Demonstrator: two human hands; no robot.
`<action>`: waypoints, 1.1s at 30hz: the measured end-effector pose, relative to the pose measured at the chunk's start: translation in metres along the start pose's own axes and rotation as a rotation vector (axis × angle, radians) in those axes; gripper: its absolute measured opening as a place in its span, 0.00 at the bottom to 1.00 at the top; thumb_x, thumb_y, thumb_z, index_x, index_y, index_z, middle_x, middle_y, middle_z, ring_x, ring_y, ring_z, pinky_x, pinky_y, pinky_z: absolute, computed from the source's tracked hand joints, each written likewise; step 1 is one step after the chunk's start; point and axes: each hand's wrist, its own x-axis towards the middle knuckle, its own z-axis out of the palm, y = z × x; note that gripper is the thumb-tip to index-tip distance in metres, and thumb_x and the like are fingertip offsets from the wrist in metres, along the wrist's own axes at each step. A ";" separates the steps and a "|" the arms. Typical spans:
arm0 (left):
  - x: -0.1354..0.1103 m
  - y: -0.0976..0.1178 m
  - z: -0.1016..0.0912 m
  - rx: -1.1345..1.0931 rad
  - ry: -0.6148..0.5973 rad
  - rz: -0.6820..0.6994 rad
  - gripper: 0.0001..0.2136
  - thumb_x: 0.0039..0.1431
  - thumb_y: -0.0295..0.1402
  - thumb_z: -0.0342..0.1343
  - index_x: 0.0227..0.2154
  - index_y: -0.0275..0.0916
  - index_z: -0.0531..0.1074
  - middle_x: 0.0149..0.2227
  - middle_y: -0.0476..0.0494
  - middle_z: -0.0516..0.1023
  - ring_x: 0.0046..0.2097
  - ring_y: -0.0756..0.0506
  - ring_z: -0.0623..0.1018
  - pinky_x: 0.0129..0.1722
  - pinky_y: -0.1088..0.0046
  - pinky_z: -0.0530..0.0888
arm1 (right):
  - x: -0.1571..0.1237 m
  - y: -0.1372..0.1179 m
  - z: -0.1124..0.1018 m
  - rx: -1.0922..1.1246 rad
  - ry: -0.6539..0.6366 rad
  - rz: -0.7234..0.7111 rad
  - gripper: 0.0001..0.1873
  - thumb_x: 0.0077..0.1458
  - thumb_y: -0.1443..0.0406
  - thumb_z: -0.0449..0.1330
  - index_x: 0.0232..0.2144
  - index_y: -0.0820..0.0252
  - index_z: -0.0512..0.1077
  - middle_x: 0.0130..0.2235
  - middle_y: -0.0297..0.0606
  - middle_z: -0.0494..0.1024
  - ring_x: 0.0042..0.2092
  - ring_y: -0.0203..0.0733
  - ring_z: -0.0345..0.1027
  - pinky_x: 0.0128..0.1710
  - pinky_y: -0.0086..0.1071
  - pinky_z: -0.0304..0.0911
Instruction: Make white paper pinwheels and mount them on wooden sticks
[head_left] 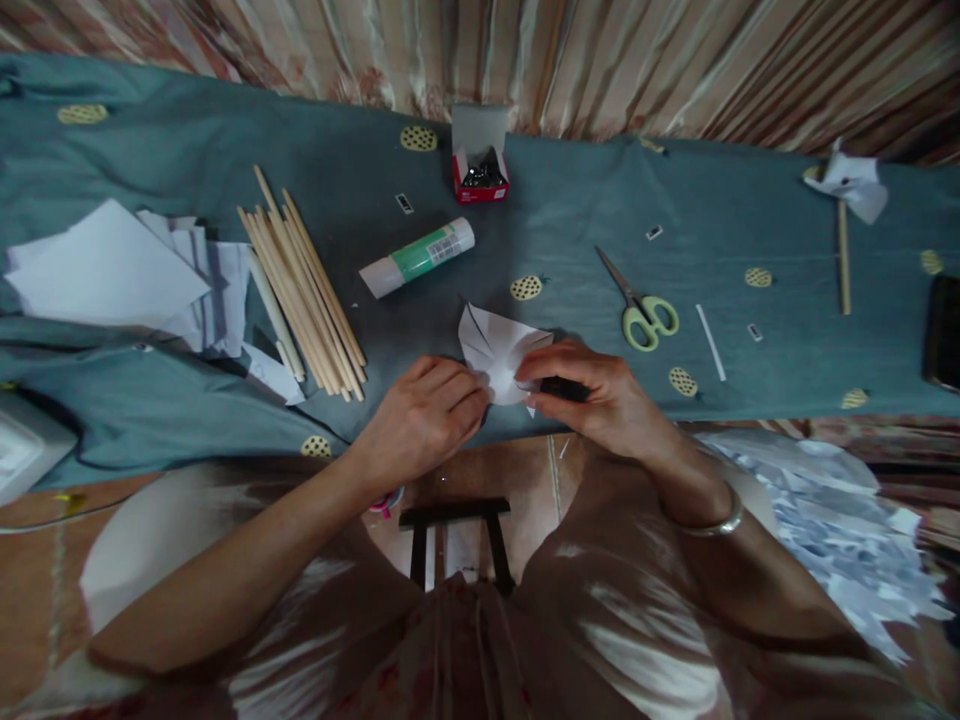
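Left of the glue stick (424,257), far out, there lies a pile of white paper sheets (105,265), with corners overlapping. Between the pile and the glue stick is a bundle of wooden sticks (304,290), slanting. The glue stick has a green and white label with a barcode; its letters are too small to read.

Nearer to the person than the glue stick, and a little to its right, is the white paper piece (504,335), near the front edge of the green tablecloth (570,220). The left hand (435,400) holds its left lower side with bent fingers. 1 corner points away from the person and slightly left, another to the right; I see no clear long axis. Dark lines run inward from these 2 corners. Behind the glue stick, to its right, stands an open red box (480,185); its small print cannot be read. The right hand (585,390) pinches the paper piece narrowly at its right side.

Farther right of the glue stick, past a stretch of cloth, the scissors (651,320) point away and left.
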 end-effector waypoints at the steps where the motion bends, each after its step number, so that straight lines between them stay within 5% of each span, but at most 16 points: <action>1: -0.001 0.000 0.001 -0.001 -0.003 -0.002 0.06 0.65 0.26 0.53 0.37 0.34 0.74 0.39 0.41 0.82 0.41 0.45 0.78 0.41 0.66 0.71 | 0.001 -0.001 0.001 0.015 -0.006 -0.002 0.08 0.55 0.67 0.65 0.39 0.54 0.78 0.42 0.37 0.81 0.46 0.43 0.75 0.50 0.41 0.69; 15: -0.001 0.001 0.003 0.024 -0.049 -0.013 0.07 0.65 0.26 0.51 0.37 0.34 0.74 0.38 0.41 0.80 0.41 0.44 0.76 0.41 0.66 0.71 | 0.006 -0.008 0.010 0.202 0.090 0.114 0.03 0.55 0.67 0.63 0.31 0.55 0.77 0.36 0.34 0.81 0.40 0.40 0.75 0.44 0.38 0.70; 23: 0.002 0.003 0.005 0.054 -0.027 -0.009 0.06 0.65 0.28 0.53 0.33 0.34 0.73 0.33 0.43 0.78 0.37 0.44 0.75 0.37 0.67 0.69 | 0.008 -0.006 0.012 0.060 0.135 0.118 0.05 0.56 0.68 0.63 0.28 0.56 0.75 0.32 0.33 0.80 0.36 0.39 0.73 0.41 0.37 0.68; 28: -0.002 0.004 0.009 0.028 0.046 -0.008 0.06 0.66 0.26 0.52 0.43 0.33 0.71 0.38 0.41 0.80 0.40 0.45 0.76 0.40 0.67 0.72 | 0.011 -0.005 0.018 -0.049 0.132 0.035 0.05 0.58 0.67 0.61 0.29 0.55 0.74 0.34 0.33 0.80 0.40 0.41 0.73 0.46 0.40 0.67; 33: -0.006 0.005 0.009 -0.016 -0.031 0.040 0.13 0.67 0.25 0.50 0.52 0.36 0.68 0.43 0.41 0.80 0.46 0.43 0.77 0.44 0.65 0.74 | 0.013 -0.004 0.022 -0.090 0.154 -0.009 0.05 0.58 0.69 0.61 0.30 0.55 0.74 0.34 0.34 0.80 0.40 0.42 0.73 0.47 0.40 0.67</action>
